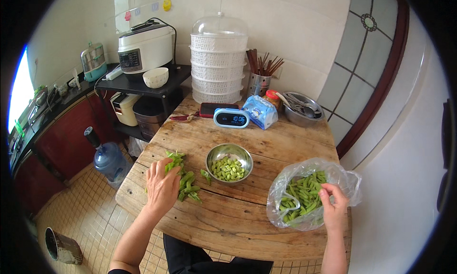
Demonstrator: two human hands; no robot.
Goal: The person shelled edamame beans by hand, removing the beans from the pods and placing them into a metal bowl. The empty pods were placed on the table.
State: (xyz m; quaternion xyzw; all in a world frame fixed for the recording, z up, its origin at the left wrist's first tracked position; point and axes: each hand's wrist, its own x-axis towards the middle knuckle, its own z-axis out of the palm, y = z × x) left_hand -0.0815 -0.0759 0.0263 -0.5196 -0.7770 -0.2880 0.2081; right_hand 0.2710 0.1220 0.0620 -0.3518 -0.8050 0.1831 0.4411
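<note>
My left hand (162, 183) is over a heap of green pods (187, 184) on the left of the wooden table, fingers curved down at its edge; whether it grips any is hidden. My right hand (334, 206) is at the right side of an open clear plastic bag (276, 199) full of edamame pods (303, 193), thumb and forefinger pinched at a green pod (319, 187). Between the hands stands a steel bowl (229, 181) holding shelled green beans (228, 169). A single pod or husk (205, 176) lies against the bowl's left side.
Across the back of the wooden table (250, 220) stand a digital clock (231, 118), a phone (217, 109), a blue plastic packet (260, 111), a red-lidded jar (273, 97), a metal basin of spoons (307, 120), a chopstick holder (258, 84) and stacked white baskets (218, 70).
</note>
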